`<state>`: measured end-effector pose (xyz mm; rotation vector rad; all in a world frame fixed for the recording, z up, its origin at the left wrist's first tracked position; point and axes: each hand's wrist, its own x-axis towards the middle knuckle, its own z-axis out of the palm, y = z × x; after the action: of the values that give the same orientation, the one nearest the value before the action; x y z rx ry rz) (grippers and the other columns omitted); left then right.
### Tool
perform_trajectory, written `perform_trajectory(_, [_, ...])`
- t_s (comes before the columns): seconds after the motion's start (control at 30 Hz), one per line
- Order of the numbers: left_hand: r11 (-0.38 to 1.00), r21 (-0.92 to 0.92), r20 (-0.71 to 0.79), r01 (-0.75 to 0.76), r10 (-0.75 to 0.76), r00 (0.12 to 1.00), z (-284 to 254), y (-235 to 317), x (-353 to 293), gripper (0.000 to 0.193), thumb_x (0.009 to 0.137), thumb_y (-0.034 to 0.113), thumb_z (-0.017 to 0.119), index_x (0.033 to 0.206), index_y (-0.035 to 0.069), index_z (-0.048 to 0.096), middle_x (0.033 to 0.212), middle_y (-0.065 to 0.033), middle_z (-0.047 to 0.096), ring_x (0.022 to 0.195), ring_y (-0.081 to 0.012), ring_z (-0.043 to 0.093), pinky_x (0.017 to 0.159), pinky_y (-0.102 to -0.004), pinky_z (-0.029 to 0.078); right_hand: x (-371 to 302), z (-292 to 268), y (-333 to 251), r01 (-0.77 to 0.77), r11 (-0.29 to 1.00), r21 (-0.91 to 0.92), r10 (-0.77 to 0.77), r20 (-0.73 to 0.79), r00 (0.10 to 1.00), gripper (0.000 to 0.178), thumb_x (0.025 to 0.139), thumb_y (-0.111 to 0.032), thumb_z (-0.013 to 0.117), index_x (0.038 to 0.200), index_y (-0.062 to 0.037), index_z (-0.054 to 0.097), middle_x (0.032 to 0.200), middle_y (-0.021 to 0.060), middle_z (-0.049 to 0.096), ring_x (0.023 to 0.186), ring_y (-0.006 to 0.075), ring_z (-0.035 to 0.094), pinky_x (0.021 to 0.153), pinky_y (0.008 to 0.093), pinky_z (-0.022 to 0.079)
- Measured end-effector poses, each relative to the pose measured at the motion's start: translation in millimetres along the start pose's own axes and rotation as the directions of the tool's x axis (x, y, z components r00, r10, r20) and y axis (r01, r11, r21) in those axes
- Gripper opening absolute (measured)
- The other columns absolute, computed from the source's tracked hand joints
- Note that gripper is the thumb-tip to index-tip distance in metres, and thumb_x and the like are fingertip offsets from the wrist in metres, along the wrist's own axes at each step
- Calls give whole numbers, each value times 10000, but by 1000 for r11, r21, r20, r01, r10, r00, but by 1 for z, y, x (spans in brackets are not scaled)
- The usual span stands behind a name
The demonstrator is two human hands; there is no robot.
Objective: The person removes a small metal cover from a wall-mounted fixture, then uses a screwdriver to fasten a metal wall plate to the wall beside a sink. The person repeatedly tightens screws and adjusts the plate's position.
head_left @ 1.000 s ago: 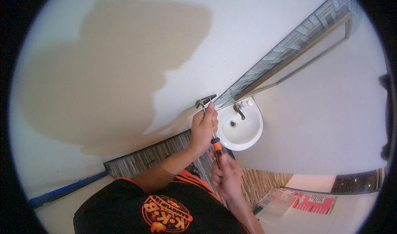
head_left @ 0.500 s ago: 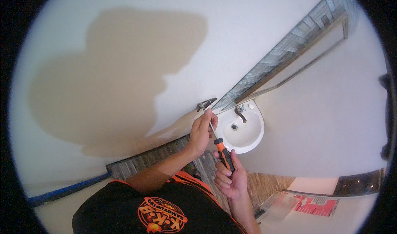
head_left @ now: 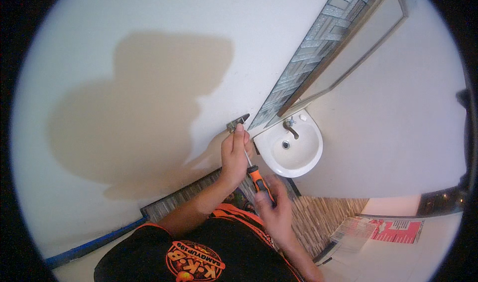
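An orange-and-black screwdriver (head_left: 257,178) slants up toward a small dark metal fixture (head_left: 238,121) on the white wall. My left hand (head_left: 234,155) is closed around its thin shaft, close beside the fixture, and hides the screwdriver's tip. Lower down and to the right, my right hand (head_left: 277,213) has the rear of the handle between thumb and fingers. Those fingers are slightly blurred and partly loosened around the grip.
Just right of my hands is a white washbasin (head_left: 318,155) with a tap (head_left: 290,128). A framed mirror (head_left: 356,50) and grey tile strip (head_left: 318,43) run above it. Wood-patterned flooring (head_left: 323,215) lies below, and a red-and-white sheet (head_left: 398,230) is at lower right.
My right hand has turned and loosened its fingers on the screwdriver handle. My left hand stays on the shaft by the fixture. The whole view has shifted slightly.
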<state>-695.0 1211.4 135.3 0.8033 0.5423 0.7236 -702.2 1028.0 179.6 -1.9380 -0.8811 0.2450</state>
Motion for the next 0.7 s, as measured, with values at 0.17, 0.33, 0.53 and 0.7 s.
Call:
perform_trajectory(0.17, [998, 49, -39, -39, 41, 998, 7, -1, 0, 481, 1148, 474, 468, 787, 156, 460, 607, 77, 361, 488, -59, 322, 452, -272, 259, 11, -6, -5, 24, 997, -71, -27, -48, 998, 513, 1046, -376, 679, 1385, -7, 571, 904, 21, 603, 699, 173, 642, 522, 321, 485])
perform_trajectory(0.33, [991, -106, 40, 85, -81, 996, 5, 1, -7, 493, 1148, 477, 466, 768, 164, 443, 593, 71, 366, 477, -69, 321, 448, -279, 255, 18, -21, 0, -760, -74, 646, 295, 742, 602, 519, 1103, -489, 560, 1374, -49, 605, 880, 3, 570, 689, 124, 616, 491, 217, 420])
perform_trajectory(0.53, [992, -84, 12, 93, -92, 996, 5, 4, -4, 490, 1143, 468, 484, 754, 175, 428, 588, 69, 364, 472, -70, 314, 442, -279, 236, 2, 3, 6, 118, 985, -123, -123, -32, 992, 502, 1066, -432, 626, 1358, -25, 603, 815, 42, 576, 642, 179, 601, 495, 314, 464])
perform_trajectory(0.7, [997, -54, -7, 55, -56, 998, 10, 6, -1, 495, 1157, 418, 473, 731, 171, 426, 646, 88, 360, 539, -37, 312, 486, -256, 244, 6, 4, 8, -255, 761, 596, 195, 165, 967, 499, 1052, -427, 641, 1319, -6, 609, 724, 60, 556, 569, 203, 557, 482, 366, 473])
